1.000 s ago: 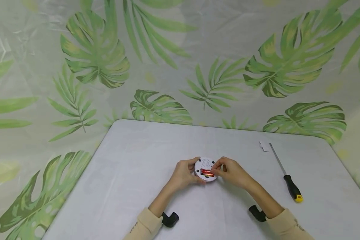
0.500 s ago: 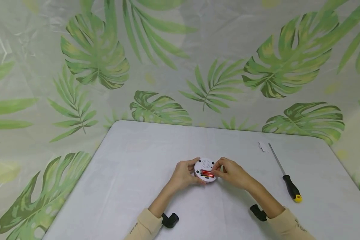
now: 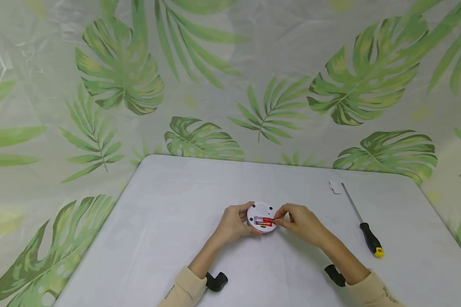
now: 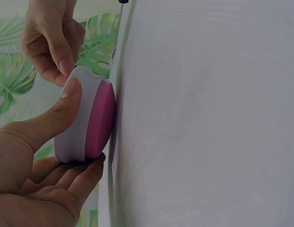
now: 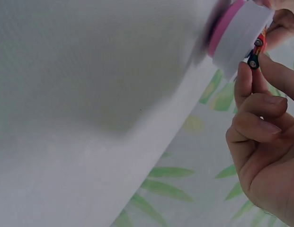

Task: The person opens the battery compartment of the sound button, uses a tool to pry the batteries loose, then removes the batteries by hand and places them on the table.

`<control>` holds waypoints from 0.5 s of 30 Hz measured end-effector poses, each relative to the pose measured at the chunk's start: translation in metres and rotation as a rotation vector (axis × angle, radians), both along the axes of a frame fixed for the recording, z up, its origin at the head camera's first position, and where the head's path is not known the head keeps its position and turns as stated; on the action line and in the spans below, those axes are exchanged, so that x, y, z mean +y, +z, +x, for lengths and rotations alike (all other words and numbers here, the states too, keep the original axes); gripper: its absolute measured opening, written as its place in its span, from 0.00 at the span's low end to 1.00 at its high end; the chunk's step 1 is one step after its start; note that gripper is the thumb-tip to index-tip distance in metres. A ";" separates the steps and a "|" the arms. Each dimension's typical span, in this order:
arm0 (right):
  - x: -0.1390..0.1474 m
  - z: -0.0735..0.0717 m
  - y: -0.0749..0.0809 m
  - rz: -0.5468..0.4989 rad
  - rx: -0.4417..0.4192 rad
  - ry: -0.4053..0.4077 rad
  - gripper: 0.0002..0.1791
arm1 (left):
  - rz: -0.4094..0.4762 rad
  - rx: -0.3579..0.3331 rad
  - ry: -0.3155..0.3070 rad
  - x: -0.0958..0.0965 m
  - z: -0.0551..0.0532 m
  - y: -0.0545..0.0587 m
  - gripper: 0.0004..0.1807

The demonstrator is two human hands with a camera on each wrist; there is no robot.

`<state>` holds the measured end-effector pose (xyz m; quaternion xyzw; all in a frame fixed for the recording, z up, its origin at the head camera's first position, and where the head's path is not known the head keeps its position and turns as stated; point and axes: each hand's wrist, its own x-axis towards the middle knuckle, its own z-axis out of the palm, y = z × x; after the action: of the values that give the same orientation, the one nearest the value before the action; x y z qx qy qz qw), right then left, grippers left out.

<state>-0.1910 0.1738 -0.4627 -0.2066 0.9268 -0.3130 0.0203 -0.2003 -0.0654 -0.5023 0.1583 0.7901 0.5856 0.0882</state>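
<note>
A round white device (image 3: 261, 208) shows its underside, with speaker holes, dark feet and an uncovered battery compartment; its other side is a pink cap (image 4: 101, 120). My left hand (image 3: 231, 224) grips it around the left edge, thumb at the near side and fingers behind. Two red batteries are at the compartment, the lower one (image 3: 263, 224) lying inside it. My right hand (image 3: 303, 224) pinches the upper battery (image 5: 253, 61) between thumb and fingertips; its end sticks out past the compartment's right side. Part of that battery is hidden by the fingertips.
On the white table (image 3: 169, 204) to the right lies a screwdriver (image 3: 370, 237) with a black and yellow handle. Beside its tip is a small white piece (image 3: 334, 187). Black camera mounts (image 3: 217, 282) sit at both wrists. A leaf-patterned sheet (image 3: 215, 85) hangs behind the table.
My right hand has drawn slightly to the right, and the upper battery has slid right with it, baring the compartment's left end. My left hand keeps its grip on the device.
</note>
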 end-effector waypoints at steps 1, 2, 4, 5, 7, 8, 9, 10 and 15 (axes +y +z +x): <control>0.000 0.001 0.000 -0.004 0.006 0.001 0.02 | 0.001 0.000 -0.002 0.000 0.000 0.000 0.50; 0.001 0.001 0.000 -0.008 0.009 0.000 0.03 | 0.006 -0.003 -0.004 0.001 0.000 0.000 0.49; 0.002 0.003 0.000 -0.015 0.021 0.003 0.03 | 0.018 -0.008 -0.009 0.001 -0.001 0.000 0.49; 0.003 0.004 0.001 -0.017 0.026 0.001 0.02 | 0.019 -0.008 -0.010 0.002 -0.001 -0.001 0.49; 0.005 0.005 0.002 -0.024 0.031 -0.008 0.02 | 0.025 -0.013 -0.012 0.002 -0.001 -0.001 0.49; 0.008 0.006 0.002 -0.027 0.033 -0.015 0.02 | 0.027 -0.017 -0.012 0.002 -0.001 -0.001 0.50; 0.010 0.006 0.003 -0.029 0.034 -0.024 0.02 | 0.020 -0.016 -0.010 0.002 -0.001 -0.001 0.50; 0.014 0.007 0.003 -0.031 0.036 -0.036 0.02 | 0.019 -0.019 -0.009 0.002 -0.001 -0.001 0.50; 0.040 0.005 0.006 -0.010 0.078 -0.096 0.03 | 0.019 -0.034 0.000 0.001 0.000 -0.001 0.50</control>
<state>-0.1862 0.2142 -0.4566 -0.1739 0.9342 -0.3097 -0.0321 -0.2000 -0.0641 -0.5037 0.1492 0.7828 0.5957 0.1003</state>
